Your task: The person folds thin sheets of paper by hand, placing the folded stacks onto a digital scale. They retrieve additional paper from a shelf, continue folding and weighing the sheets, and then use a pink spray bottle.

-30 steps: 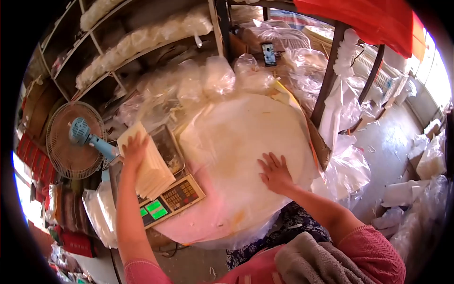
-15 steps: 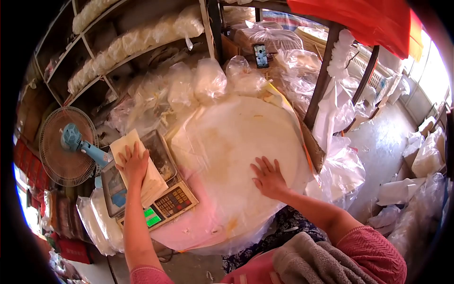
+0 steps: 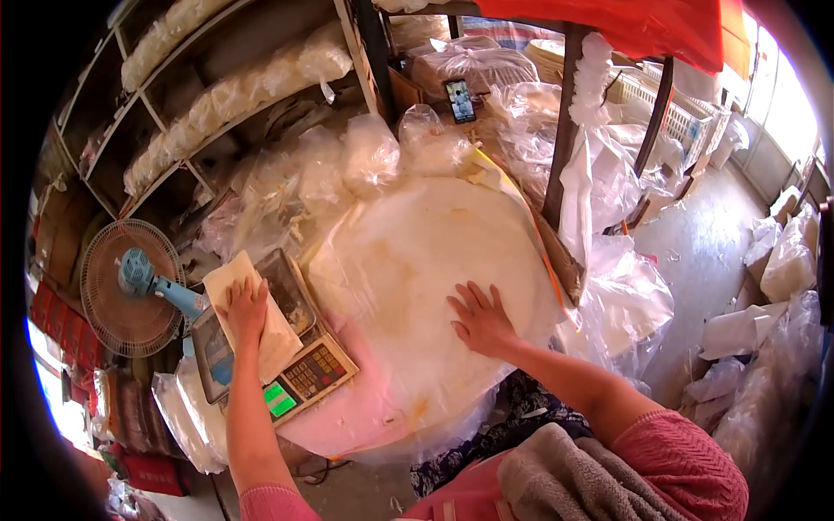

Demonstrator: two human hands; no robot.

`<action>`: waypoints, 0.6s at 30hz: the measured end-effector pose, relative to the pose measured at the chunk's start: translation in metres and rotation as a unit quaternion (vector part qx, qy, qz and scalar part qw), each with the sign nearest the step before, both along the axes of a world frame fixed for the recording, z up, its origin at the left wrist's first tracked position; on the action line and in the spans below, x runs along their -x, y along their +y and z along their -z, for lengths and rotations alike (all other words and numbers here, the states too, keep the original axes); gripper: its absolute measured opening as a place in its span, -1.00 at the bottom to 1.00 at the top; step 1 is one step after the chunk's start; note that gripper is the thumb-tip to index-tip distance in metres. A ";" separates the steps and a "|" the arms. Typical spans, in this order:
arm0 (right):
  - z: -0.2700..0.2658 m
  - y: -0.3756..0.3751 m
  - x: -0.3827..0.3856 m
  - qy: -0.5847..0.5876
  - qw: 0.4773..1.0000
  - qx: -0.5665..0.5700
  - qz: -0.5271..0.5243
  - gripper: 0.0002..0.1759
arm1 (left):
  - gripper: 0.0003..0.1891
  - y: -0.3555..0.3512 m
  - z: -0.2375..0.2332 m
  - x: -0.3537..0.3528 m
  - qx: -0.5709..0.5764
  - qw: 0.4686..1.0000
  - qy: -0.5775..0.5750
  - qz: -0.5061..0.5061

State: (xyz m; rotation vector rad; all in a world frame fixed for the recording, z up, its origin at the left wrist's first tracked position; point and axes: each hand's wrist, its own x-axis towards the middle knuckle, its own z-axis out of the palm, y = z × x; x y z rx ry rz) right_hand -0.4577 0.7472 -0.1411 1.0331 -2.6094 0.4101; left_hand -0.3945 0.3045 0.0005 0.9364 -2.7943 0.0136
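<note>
**Weighing station: hands flat, no writing legible**

The electronic weighing scale with a steel pan, grey keypad and green lit display [image 3: 306,377] was taken as the reference point. No brand or label could be read on it. The display digits and the key markings were too small to make out.

A stack of thin, off-white rectangular sheets [image 3: 278,340] lay on the scale's pan and hid much of it. The left hand [image 3: 246,310] lay open and flat on top of this stack, gripping nothing, and covered the stack's middle.

Immediately right of the scale sat a large round pile of pale translucent sheets under clear plastic film [image 3: 417,243]. The right hand [image 3: 480,323] rested palm down on the pile's near edge with the fingers spread, clamped on nothing. The two hands were well apart.

Left of the scale stood a blue-bodied electric fan with a wire guard [image 3: 130,286]. Far beyond the scale, past the round pile, a small dark phone [image 3: 460,100] stood propped with its screen lit, the content illegible. Clear plastic bags behind the scale blurred together, and their contents could not be determined. The dark lens border cut off the corners.
</note>
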 end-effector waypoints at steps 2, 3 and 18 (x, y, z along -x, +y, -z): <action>0.002 0.000 0.001 -0.002 1.000 0.001 0.000 -0.46 | -0.24 -0.015 0.003 0.001 -0.043 0.999 0.007 0.026; 0.002 0.000 0.001 -0.004 1.000 0.000 -0.001 -0.46 | -0.23 -0.032 0.004 0.002 -0.110 0.992 0.018 0.059; -0.024 -0.006 0.020 -0.119 0.991 -0.050 -0.031 -0.42 | -0.40 0.020 -0.005 -0.030 -0.088 0.981 0.076 0.157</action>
